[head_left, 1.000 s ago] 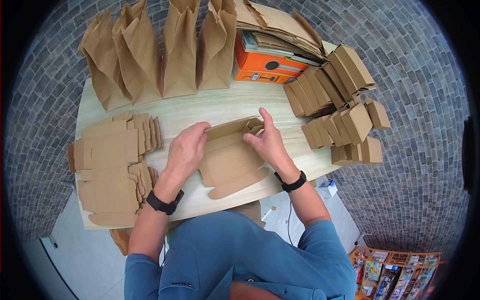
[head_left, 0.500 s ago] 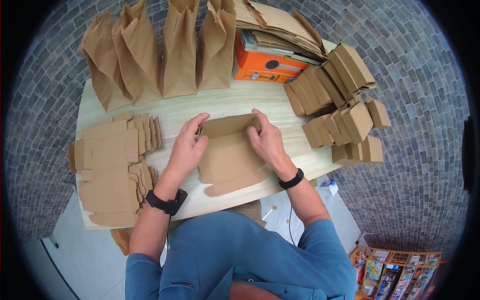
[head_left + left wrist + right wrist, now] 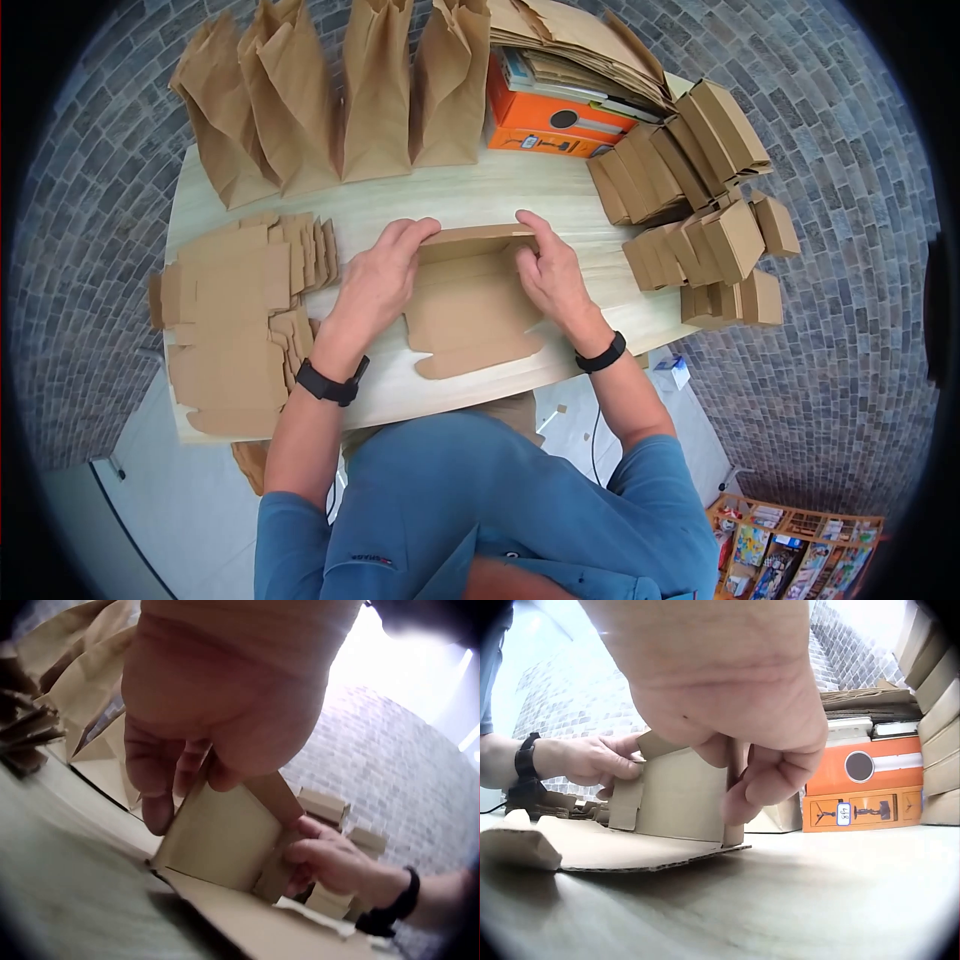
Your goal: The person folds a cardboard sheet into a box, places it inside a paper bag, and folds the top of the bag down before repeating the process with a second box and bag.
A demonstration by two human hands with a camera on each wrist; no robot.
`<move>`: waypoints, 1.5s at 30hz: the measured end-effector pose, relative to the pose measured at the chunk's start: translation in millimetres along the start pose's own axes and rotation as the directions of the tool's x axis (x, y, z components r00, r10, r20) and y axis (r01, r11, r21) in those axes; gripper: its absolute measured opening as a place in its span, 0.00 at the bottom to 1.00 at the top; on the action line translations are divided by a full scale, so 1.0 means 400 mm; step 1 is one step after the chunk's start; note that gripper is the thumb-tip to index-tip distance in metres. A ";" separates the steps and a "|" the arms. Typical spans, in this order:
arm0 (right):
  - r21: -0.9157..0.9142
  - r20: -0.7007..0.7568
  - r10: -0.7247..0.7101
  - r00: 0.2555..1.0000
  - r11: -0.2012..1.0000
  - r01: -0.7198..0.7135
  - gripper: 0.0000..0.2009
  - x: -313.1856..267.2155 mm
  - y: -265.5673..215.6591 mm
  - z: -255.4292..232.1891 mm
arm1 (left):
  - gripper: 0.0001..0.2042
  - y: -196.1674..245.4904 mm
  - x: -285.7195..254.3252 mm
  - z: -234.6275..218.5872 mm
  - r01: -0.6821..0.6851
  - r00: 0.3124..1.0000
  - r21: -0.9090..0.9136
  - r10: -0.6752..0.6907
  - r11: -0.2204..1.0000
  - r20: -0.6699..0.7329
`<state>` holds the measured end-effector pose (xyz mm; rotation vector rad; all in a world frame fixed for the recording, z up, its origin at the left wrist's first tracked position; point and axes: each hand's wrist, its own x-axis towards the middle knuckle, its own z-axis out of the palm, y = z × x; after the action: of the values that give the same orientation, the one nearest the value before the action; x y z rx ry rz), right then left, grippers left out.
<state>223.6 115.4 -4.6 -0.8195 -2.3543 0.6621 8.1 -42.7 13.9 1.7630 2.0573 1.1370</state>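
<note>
A partly folded brown cardboard box [image 3: 472, 312] lies on the table in front of the person, its back and side walls raised and its front flap flat toward the body. At the back left corner the left hand [image 3: 382, 275] pinches the wall, thumb inside and fingers outside in the left wrist view. The right hand [image 3: 556, 278] grips the back right corner, its thumb on the inner side and its fingers behind the wall. A narrow strip [image 3: 475, 233] along the top of the back wall bends inward between both hands.
Flat cardboard blanks [image 3: 235, 320] are stacked at the left. Several upright paper bags [image 3: 375, 110] line the back, beside an orange box [image 3: 545, 118] under flat paper bags. Folded small boxes [image 3: 700, 230] are piled at the right. The table's front edge [image 3: 400, 420] runs close to the person.
The left hand, loosely spread half a second ago, now pinches the back left corner. The right hand stays at its corner. The back wall's top strip now leans inward, and the head view has shifted slightly.
</note>
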 end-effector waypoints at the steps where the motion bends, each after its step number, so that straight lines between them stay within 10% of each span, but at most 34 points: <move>1: 0.004 0.001 0.002 1.000 1.000 -0.002 0.24 0.001 0.000 0.002 | 0.17 0.003 0.002 -0.003 0.002 1.000 0.003 -0.002 1.000 0.003; 10: 0.027 0.014 -0.090 0.996 0.996 0.090 0.23 0.007 -0.015 -0.004 | 0.14 -0.025 0.013 -0.009 -0.063 0.993 -0.096 0.072 0.993 0.089; 13: -0.005 0.020 -0.109 0.994 0.994 0.109 0.23 0.010 -0.010 -0.007 | 0.10 -0.031 0.017 -0.031 0.121 0.962 -0.241 -0.054 0.963 0.268; 16: -0.010 0.093 -0.074 0.993 0.997 0.075 0.25 0.011 -0.016 -0.015 | 0.09 -0.062 0.022 -0.014 -0.053 0.983 -0.259 0.096 0.965 0.158; 25: 0.054 0.174 -0.134 0.976 0.991 0.126 0.27 0.021 0.020 -0.024 | 0.16 -0.046 0.029 -0.018 0.198 0.968 -0.360 -0.126 0.912 0.216; 36: 0.574 0.198 0.105 0.975 0.794 -0.202 0.25 0.005 0.038 -0.020 | 0.16 -0.078 0.024 -0.006 0.273 0.950 -0.477 -0.157 0.835 0.269; 45: 0.620 0.279 0.196 0.940 0.711 -0.332 0.24 0.015 0.036 -0.031 | 0.25 -0.018 0.024 -0.020 0.376 0.924 -0.513 -0.273 0.772 0.267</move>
<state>233.2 132.7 -2.2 -0.7797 -1.9209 1.6532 -4.8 -37.2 17.6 1.1230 1.6099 1.2470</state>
